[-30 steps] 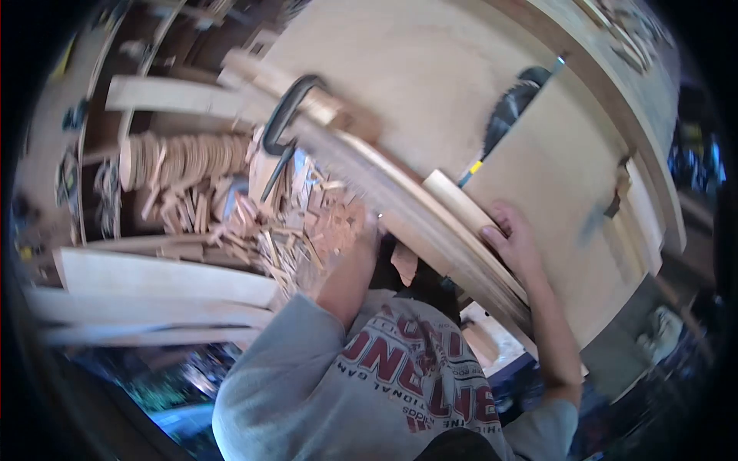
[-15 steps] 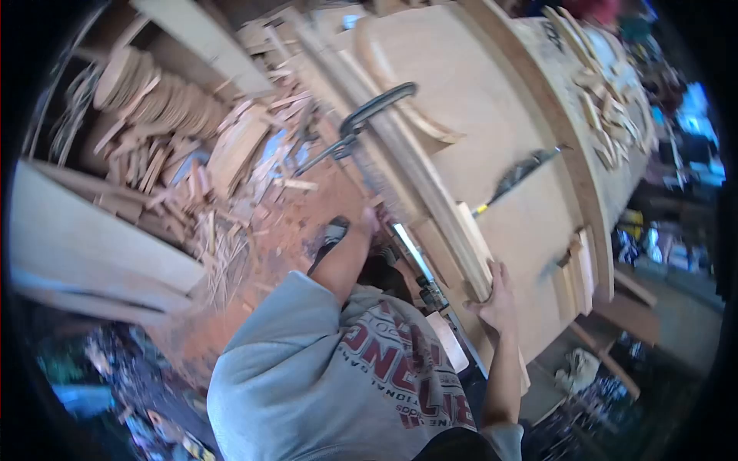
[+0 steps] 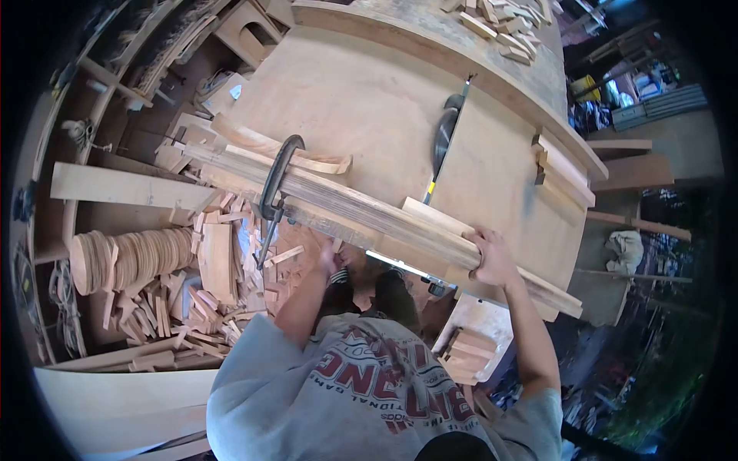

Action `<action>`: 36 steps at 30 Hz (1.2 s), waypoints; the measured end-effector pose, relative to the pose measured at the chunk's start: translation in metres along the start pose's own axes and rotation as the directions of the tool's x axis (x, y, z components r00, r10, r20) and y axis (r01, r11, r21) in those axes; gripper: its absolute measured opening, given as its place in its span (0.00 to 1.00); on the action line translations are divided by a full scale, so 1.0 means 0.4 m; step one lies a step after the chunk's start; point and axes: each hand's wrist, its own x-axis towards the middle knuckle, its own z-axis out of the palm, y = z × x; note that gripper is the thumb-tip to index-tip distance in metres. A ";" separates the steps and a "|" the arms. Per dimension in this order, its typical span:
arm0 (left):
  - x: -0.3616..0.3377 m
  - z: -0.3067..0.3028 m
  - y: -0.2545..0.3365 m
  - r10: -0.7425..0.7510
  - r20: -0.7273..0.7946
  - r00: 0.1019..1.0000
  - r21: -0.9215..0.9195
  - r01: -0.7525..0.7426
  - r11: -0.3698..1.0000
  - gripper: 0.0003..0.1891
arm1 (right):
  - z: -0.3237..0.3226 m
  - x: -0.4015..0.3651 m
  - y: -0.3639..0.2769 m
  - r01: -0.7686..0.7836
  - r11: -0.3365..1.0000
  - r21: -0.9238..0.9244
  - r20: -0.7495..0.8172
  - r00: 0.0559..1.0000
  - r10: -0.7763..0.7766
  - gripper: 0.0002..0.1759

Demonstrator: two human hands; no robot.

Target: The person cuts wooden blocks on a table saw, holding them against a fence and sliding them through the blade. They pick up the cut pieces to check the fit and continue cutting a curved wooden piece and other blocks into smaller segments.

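My right hand [image 3: 493, 260] grips the end of a long wooden board [image 3: 369, 209], fingers over its top and thumb on the near side. The board lies slantwise along the table's near edge. A dark C-clamp [image 3: 278, 178] spans the board toward its left end, its screw handle hanging below the edge. My left hand [image 3: 330, 260] is low beside the table edge, right of the clamp handle, fingers curled; what they hold is too small to make out. A curved wooden piece [image 3: 280, 150] lies behind the clamp.
The plywood table [image 3: 369, 100] has a raised back rail [image 3: 415, 34]. A dark blade-like part [image 3: 443, 142] with a yellow mark stands in its slot. Wood blocks [image 3: 565, 169] lie at right. Stacked discs [image 3: 131, 257] and offcuts [image 3: 200, 307] fill the left floor.
The view has turned, so the board now runs more nearly level across it. My right hand is still at the board's end, and my left hand remains low by the table edge.
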 end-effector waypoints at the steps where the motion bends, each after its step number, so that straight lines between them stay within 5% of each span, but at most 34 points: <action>1: -0.053 -0.019 -0.003 0.089 -0.068 0.994 0.159 -0.077 0.984 0.24 | -0.004 0.001 -0.001 -0.005 1.000 -0.012 0.005 1.000 0.005 0.54; 2: -0.132 -0.064 -0.002 0.393 0.053 0.918 0.462 -0.371 0.805 0.20 | -0.006 0.000 -0.001 -0.013 1.000 -0.004 0.003 1.000 0.013 0.54; 3: -0.230 -0.099 0.008 0.600 0.263 0.755 0.663 -0.594 0.456 0.19 | -0.005 -0.002 0.000 0.001 1.000 -0.006 0.000 1.000 -0.001 0.54; 4: -0.307 -0.105 0.026 0.598 0.272 0.754 0.672 -0.593 0.443 0.19 | -0.005 0.000 -0.002 0.014 1.000 -0.006 -0.007 1.000 -0.014 0.55; 6: -0.449 -0.089 0.070 0.807 0.570 0.156 0.526 -0.823 -0.213 0.16 | -0.015 0.007 -0.008 -0.001 1.000 -0.007 -0.016 1.000 0.001 0.54; 8: -0.544 0.022 0.201 0.761 0.603 -0.239 0.356 -0.774 -0.524 0.20 | -0.013 -0.008 -0.014 -0.014 1.000 -0.015 0.002 1.000 0.014 0.54; 10: -0.585 0.162 0.326 0.790 0.448 -0.420 0.293 -0.765 -0.573 0.27 | -0.020 0.004 -0.013 0.004 1.000 -0.027 -0.002 1.000 -0.004 0.54; 18: -0.499 0.296 0.448 0.734 0.446 -0.513 0.355 -0.651 -0.671 0.38 | -0.049 0.032 -0.010 0.014 0.997 -0.075 0.038 0.999 -0.012 0.54; 36: -0.434 0.562 0.590 0.697 0.566 -0.441 0.389 -0.602 -0.697 0.35 | -0.181 0.235 0.124 -0.030 0.998 -0.048 0.028 0.999 0.031 0.50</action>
